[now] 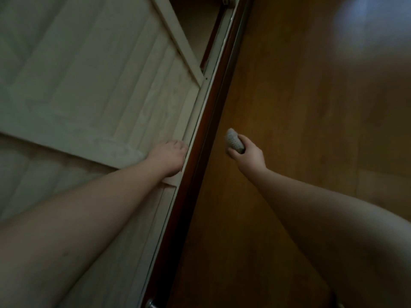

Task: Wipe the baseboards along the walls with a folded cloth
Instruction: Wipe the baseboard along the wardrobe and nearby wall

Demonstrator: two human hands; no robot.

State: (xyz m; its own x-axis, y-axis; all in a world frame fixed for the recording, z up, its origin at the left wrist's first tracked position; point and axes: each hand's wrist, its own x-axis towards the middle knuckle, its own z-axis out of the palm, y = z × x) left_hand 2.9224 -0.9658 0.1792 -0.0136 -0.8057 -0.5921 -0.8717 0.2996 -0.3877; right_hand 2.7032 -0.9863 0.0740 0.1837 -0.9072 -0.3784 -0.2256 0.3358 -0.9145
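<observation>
Basically, cloth was bunched in my right hand, long axis running diagonally from lower right to upper left in the head view, free rounded end pointing up-left toward the dark strip. It looked light grey, ribbed or knit texture, folded into a compact oval wad. Fingers curled under it, thumb over the top. It sat against the orange-brown wooden surface, near but not touching the dark reddish-brown strip that ran diagonally through frame. My left hand rested on the pale panelled door just left of that strip, fingers curled at the panel's edge; couldn't tell whether they gripped anything. Something metallic showed at the bottom edge, too cropped to identify. Lighting dim, frame blurry.
</observation>
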